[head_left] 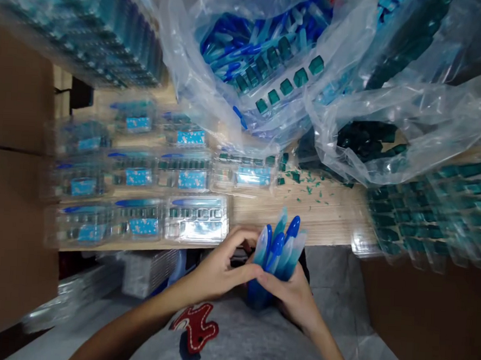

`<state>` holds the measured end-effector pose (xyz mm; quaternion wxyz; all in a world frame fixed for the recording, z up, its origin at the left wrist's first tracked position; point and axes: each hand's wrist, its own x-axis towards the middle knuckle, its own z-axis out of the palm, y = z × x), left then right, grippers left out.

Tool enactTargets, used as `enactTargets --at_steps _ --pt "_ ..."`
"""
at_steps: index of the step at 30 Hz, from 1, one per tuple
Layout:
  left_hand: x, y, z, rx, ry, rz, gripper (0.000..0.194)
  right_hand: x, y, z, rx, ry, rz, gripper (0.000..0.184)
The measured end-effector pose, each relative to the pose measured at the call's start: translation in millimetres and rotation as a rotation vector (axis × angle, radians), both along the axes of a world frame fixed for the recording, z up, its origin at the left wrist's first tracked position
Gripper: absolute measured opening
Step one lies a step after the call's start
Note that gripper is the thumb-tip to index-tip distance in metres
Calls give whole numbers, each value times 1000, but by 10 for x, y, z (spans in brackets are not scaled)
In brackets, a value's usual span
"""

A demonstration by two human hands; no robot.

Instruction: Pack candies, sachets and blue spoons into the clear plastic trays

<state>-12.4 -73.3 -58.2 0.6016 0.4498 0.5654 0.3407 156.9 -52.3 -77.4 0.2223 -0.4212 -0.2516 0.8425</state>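
Head view: my left hand (219,268) and right hand (288,297) clasp a bundle of blue plastic sticks (277,253) at the counter (315,217) edge. Filled clear blister packs (143,177) lie in rows; more loose blue sticks (249,44) remain bagged.

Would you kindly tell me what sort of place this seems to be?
Probably a small hand-packing workshop: blister packs fill a wooden table, clear bags hold loose blue pieces, and the left hand and right hand grasp a bunch of blue plastic parts.
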Motion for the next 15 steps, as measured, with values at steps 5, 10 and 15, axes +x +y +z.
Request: enactTargets --at_steps 5,10,15 --pt "-112 87 186 -199 -187 88 20 -91 143 77 -96 73 -45 31" --pt "-169 81 209 96 51 96 25 -220 278 208 -118 81 -172 22" --pt "-179 10 151 183 174 40 38 -339 288 248 -117 -25 -201 27"
